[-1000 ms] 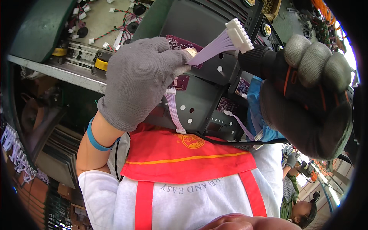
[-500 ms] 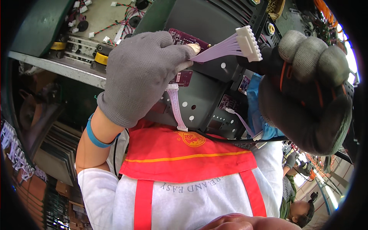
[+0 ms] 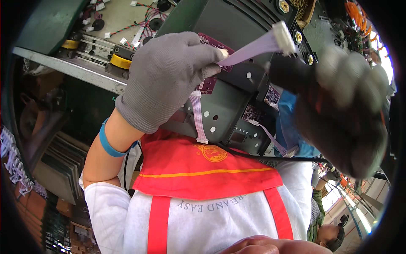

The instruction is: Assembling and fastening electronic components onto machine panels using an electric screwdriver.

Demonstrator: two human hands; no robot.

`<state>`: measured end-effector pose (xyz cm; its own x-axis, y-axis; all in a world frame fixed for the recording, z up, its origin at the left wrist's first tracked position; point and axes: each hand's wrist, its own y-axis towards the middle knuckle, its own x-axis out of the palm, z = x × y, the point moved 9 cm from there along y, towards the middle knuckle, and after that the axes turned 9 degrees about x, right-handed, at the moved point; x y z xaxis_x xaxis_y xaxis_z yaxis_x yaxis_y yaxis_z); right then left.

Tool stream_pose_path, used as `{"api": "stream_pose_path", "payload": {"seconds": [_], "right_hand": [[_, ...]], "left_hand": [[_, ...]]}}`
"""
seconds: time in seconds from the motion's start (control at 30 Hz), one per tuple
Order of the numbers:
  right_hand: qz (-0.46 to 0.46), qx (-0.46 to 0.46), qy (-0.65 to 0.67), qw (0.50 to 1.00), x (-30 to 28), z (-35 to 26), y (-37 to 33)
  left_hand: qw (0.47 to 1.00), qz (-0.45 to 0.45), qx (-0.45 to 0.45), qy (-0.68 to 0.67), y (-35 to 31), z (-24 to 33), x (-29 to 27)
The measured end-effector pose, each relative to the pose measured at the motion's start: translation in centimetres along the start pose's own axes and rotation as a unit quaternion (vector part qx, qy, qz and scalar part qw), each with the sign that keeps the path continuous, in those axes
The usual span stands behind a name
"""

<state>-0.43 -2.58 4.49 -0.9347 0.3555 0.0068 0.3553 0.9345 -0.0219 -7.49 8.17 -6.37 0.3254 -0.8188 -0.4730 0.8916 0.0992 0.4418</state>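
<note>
My left hand (image 3: 165,80), in a grey glove with a bare fingertip showing, pinches a lilac ribbon cable (image 3: 256,45) over a purple-red circuit board (image 3: 215,43). The cable's free end, a white connector (image 3: 284,39), sticks up to the right. The board lies on a black metal panel (image 3: 237,91). Blurred by motion, my gloved right hand (image 3: 353,76) is wrapped round a black power screwdriver (image 3: 292,75) with orange trim. Its thin tip points left, toward the board, apart from it. My left hand hides part of the board.
A second ribbon cable (image 3: 198,116) hangs from a lower board, and another (image 3: 270,137) lies beside blue plastic (image 3: 292,122). Brass fittings (image 3: 283,6) line the panel's far right edge. A metal-edged bench (image 3: 67,70) holds wires at left. Another person (image 3: 332,235) is at lower right.
The screwdriver's nose has come into view, pointing left, as my right hand moves and blurs. My left hand and the pinched cable have shifted slightly right in the picture.
</note>
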Motion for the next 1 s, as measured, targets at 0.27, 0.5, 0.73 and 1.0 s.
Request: {"api": "stream_pose_path", "payload": {"seconds": [0.27, 0.5, 0.73, 1.0], "right_hand": [[-0.006, -0.067, 0.103, 0.992, 0.7, -2.4, 1.2], [0.027, -0.122, 0.123, 0.985, 0.1, -2.0, 2.2], [0.036, -0.140, 0.132, 0.981, 0.1, -2.0, 1.8], [0.043, -0.153, 0.137, 0.978, -0.1, -2.0, 1.6]], "left_hand": [[0.746, 0.156, -0.395, -0.514, -5.2, -4.7, -1.4], [0.763, 0.119, -0.350, -0.530, -4.7, -3.3, 0.2], [0.694, 0.107, -0.362, -0.613, -5.1, -3.4, 2.2], [0.698, 0.120, -0.325, -0.627, -4.7, -3.6, 2.3]]}}
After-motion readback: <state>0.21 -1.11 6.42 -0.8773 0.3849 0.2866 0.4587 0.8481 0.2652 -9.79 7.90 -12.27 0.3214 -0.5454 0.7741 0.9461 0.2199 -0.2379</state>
